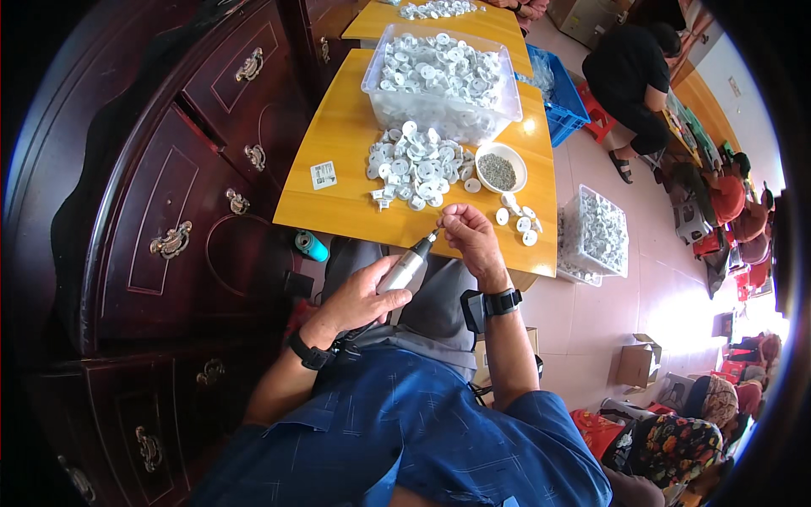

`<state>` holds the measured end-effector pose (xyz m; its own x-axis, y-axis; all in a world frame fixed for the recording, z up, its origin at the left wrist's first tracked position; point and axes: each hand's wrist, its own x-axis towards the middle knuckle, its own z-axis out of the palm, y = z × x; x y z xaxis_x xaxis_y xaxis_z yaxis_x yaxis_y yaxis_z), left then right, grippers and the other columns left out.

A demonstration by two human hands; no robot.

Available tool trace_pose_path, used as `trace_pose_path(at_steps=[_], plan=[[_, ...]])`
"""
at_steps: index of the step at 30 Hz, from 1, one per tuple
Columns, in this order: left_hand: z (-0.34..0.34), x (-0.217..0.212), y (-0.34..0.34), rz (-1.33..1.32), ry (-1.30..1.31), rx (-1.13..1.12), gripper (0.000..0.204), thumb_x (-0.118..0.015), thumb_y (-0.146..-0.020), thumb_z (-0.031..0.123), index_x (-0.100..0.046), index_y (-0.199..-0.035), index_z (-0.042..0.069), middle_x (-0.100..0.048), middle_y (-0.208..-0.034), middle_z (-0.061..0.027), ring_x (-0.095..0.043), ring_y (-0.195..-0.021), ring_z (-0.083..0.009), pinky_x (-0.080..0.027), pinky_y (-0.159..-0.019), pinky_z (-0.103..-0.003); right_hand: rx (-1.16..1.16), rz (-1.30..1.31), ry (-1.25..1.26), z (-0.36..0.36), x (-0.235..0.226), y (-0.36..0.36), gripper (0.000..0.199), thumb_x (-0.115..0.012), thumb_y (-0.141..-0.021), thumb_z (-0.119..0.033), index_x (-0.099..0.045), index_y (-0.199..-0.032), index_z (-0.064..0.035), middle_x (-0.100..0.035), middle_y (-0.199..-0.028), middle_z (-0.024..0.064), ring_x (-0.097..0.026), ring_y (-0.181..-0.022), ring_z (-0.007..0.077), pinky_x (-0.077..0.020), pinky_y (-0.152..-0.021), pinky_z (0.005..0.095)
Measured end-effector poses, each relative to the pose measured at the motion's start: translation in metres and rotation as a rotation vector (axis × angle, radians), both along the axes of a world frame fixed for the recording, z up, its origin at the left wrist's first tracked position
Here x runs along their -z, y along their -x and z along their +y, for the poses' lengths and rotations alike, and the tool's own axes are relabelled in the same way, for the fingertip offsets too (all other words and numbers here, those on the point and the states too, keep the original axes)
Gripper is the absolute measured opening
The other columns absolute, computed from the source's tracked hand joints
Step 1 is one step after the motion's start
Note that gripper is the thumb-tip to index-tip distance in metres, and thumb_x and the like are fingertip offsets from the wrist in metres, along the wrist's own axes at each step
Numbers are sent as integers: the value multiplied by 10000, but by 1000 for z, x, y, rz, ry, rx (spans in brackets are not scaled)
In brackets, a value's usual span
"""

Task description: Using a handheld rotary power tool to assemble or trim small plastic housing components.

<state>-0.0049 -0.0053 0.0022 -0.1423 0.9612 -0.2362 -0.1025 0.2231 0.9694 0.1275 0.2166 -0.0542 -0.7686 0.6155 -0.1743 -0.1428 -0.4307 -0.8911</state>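
The left forearm [285, 382] slants up and inward, the left hand [365, 294] curled in a grip, thumb stretched forward. The right forearm [512, 353] rises more steeply; the right hand [475, 242] leans inward, thumb and forefinger seemingly pinched.

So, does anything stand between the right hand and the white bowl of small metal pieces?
Nothing visible does: only tabletop separates the right hand from the white bowl, with loose white pieces lying to either side.

No wording can be read: the print on the white paper label [323, 175] on the yellow table [338, 118] is too small.
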Motion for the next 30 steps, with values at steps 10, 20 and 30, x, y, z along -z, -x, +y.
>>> trace_pose_path(at_steps=[10,20,30], plan=[[-1,-2,-6,87,27,7,553,-674,-938,194,-448,-1405,1,-589,-802,-7,-506,-537,-54,-453,-498,-224,-146,-105,-142,10,-9,-7,161,-669,-951,-113,-637,-1106,-88,-704,-903,-11,-589,-737,29,-472,-669,177],[-2,2,5,-446,16,80,484,-627,-957,185,-449,-1373,13,-572,-801,-15,-537,-556,-71,-465,-506,-214,-138,151,12,5,0,-6,190,-640,-975,-111,-595,-1155,-74,-683,-949,38,-611,-769,77,-495,-699,200],[3,4,1,-244,-56,-24,572,-692,-926,190,-438,-1394,-19,-564,-937,-25,-531,-572,-62,-461,-507,-214,72,-187,-285,12,-12,-6,309,-712,-929,-201,-606,-1176,-47,-707,-984,42,-643,-744,88,-525,-687,253]])
